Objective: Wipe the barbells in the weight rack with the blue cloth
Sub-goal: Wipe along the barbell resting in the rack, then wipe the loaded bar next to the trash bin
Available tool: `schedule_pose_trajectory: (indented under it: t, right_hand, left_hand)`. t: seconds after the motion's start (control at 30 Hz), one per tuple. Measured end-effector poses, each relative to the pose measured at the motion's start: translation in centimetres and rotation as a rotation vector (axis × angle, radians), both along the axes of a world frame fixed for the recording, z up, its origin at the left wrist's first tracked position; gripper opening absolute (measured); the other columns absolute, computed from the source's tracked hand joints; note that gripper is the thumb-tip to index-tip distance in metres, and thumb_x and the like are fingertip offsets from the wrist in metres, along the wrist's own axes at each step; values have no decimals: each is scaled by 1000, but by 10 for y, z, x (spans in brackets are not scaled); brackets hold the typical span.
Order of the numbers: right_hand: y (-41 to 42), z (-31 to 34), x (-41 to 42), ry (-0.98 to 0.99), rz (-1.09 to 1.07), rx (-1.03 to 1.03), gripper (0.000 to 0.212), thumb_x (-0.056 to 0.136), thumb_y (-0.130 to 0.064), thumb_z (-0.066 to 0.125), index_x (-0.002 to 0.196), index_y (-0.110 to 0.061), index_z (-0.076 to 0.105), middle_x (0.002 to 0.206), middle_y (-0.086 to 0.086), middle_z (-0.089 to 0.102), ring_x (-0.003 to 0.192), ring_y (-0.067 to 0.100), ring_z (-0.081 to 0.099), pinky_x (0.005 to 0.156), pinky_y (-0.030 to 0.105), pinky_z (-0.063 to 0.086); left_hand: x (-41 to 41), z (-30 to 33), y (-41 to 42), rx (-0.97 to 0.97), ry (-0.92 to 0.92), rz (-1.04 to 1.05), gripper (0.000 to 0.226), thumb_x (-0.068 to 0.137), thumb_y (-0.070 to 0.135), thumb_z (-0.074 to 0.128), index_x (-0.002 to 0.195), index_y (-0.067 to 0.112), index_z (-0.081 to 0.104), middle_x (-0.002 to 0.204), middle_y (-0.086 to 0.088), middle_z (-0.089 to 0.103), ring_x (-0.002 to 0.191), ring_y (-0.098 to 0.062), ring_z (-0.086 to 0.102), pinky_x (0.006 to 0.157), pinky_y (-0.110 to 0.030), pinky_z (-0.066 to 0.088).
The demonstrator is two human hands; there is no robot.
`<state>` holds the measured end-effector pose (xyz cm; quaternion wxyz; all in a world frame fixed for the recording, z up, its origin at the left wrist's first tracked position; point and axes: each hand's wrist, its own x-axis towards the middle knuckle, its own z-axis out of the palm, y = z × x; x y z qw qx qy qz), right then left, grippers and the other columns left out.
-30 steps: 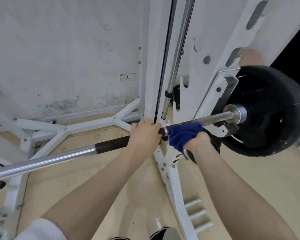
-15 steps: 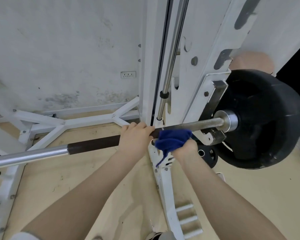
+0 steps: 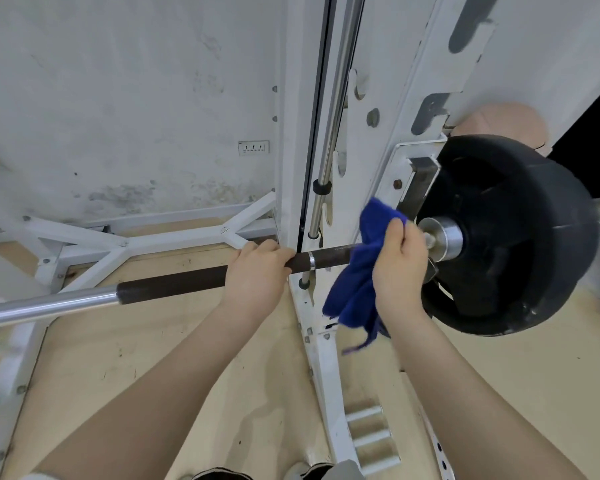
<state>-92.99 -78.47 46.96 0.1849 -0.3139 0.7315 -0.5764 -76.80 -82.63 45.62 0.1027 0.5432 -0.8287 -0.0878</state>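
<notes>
Blue cloth [image 3: 355, 271] now nearer plate [image 3: 513, 233], in right hand [image 3: 397, 268].

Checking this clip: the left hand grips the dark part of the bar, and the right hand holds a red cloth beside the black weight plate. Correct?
Not quite: the cloth is blue, not red, as the head view shows. The rest holds: left hand on the bar, right hand beside the weight plate.

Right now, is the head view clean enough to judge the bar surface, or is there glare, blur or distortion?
Head view: wide-angle bending bows the barbell and the white rack upright; soft glare streaks its chrome left end; the dark knurled section reads without glare; the blue cloth in the right hand looks slightly soft; light is even, shadows faint; the left hand is sharp.
</notes>
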Motion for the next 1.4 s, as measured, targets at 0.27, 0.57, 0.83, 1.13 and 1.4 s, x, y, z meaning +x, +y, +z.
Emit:
schedule_pose_trajectory:
  t: [0.27,0.57,0.83,1.13,1.4]
  right_hand:
    - [-23,-28,51,903,309,231,28,96,-24,48,96,-2,65,104,16,53,73,32,57,57,32,37]
    - [-22,-28,31,926,95,412,26,97,-24,46,104,-5,63,117,15,48,89,33,55,67,40,51]
    - [30,-5,40,271,436,126,19,98,-20,45,96,-16,63,92,3,57,80,3,51,75,17,37]
    - [136,17,-17,-36,413,-74,20,87,-33,53,89,-22,70,95,-1,64,88,11,61,82,24,47]
    - [191,46,-106,-21,364,-44,15,78,-19,66,89,-24,57,94,2,61,77,14,60,67,24,51]
  left_hand:
    - [19,8,1,48,163,-16,36,94,20,43,130,23,47,122,2,59,117,-22,46,95,-34,31]
    - [75,19,-2,3,283,-73,34,92,12,47,125,15,52,127,-4,56,118,-26,44,98,-33,33]
    - [65,1,10,98,360,-320,30,95,15,41,123,16,53,118,-3,58,112,-21,50,97,-31,39]
    - [-37,20,73,587,515,-614,29,95,47,30,116,33,44,103,7,61,89,-14,62,78,-29,47]
    - [-141,37,126,613,818,-656,18,91,34,48,90,19,57,82,-6,66,76,-14,64,72,-34,54]
